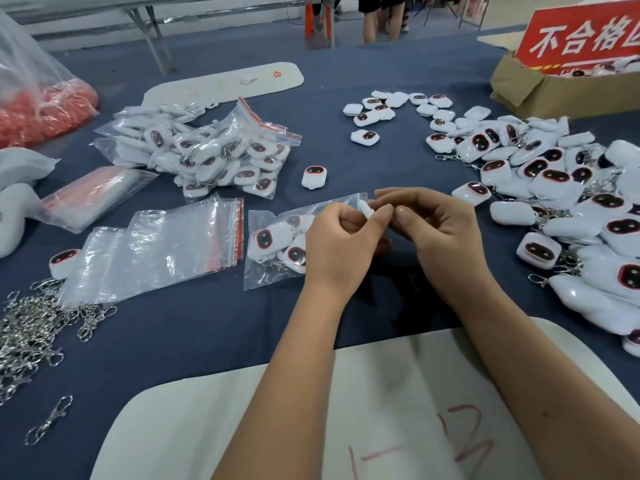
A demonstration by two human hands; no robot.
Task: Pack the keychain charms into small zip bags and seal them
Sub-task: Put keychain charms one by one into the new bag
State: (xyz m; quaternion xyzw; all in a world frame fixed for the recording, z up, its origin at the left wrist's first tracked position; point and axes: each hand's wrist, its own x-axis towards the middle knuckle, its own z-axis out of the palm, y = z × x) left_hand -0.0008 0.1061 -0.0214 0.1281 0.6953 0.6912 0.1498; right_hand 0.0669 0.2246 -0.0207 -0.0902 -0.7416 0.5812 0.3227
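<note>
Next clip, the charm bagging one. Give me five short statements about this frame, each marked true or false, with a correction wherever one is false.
1. Both hands, left hand and right hand, meet at the mouth of a zip bag. True.
2. That bag is empty. False: it holds several white charms.
3. Loose metal clasps lie on the left. True.
4. The stack of empty zip bags lies to the right of the hands. False: it lies to their left.
5. The cardboard box sits far left. False: far right.
</note>
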